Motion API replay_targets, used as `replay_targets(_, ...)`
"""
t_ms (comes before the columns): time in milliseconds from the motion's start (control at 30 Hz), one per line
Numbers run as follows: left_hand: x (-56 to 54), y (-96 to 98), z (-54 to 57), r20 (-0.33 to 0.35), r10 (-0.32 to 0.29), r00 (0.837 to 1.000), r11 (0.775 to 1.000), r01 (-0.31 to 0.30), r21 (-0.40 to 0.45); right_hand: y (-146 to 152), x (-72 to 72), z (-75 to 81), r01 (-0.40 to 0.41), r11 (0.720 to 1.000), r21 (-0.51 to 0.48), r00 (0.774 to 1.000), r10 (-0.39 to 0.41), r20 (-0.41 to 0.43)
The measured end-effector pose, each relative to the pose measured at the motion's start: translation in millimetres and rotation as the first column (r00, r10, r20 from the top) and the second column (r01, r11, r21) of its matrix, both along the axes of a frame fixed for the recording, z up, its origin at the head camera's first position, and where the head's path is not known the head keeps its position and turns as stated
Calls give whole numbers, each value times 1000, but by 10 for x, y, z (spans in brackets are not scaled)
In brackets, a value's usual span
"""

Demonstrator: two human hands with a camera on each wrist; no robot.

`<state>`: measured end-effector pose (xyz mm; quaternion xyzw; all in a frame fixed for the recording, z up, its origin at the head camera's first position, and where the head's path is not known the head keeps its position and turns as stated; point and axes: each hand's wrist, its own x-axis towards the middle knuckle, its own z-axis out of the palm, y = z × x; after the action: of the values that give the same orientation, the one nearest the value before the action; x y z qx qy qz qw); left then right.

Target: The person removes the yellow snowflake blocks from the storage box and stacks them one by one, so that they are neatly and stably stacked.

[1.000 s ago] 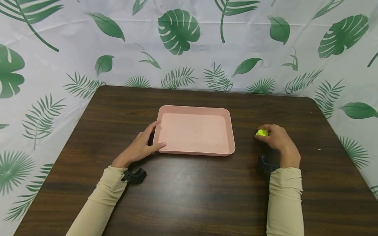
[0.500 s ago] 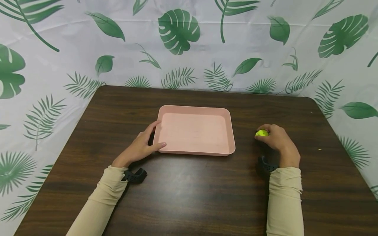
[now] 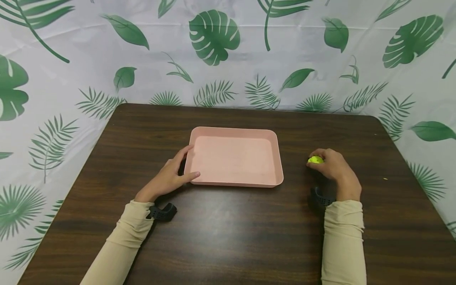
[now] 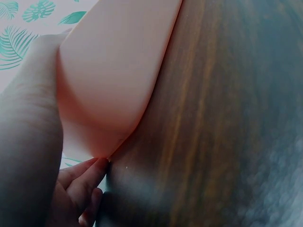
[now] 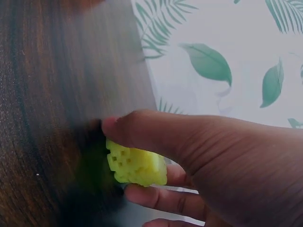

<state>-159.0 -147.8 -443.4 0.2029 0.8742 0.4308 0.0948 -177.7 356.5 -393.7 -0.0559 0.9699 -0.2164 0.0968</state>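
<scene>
A shallow pink rectangular tray (image 3: 235, 158) lies on the dark wooden table, its inside bare. At its left end my left hand (image 3: 164, 178) grips it, thumb over the near left corner. The left wrist view shows the fingertips under the tray's corner (image 4: 102, 142). To the right of the tray, my right hand (image 3: 335, 167) pinches a small bright yellow-green piece (image 3: 315, 160) between thumb and fingers. Up close in the right wrist view, the yellow-green piece (image 5: 135, 165) is chunky, with small square notches on one face; its far side is hidden by the fingers.
The brown wood-grain table (image 3: 228, 233) reaches back to a white cloth (image 3: 249, 51) printed with green leaves. A tiny pale speck (image 3: 385, 179) lies right of my right hand. Black bands (image 3: 163, 212) sit on both wrists.
</scene>
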Motion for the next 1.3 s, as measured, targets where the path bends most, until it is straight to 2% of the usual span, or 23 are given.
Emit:
replay_targets(167,9,0,8,6,1,1000,1000,-1,0,-15,5,48,9,1000,0,999,-9,34)
replay_targets(333,7,2,12,1,4,1000,1000,-4,-5,-18,14,72,10,1000,6,1000,-10,28)
replay_targets(600,11,7,27,7,6,1000,1000,-6,-1,-13,9,80,11,1000,14,1000,-11,12)
replay_targets(833,15,6,34,14,12,1000,1000,-11,-17,-51,-2,61,44,999,25,998,-45,47)
replay_targets(1300,7,7,6,6,12,1000,1000,-12,-17,-62,0,31,5,1000,27,1000,-5,-6)
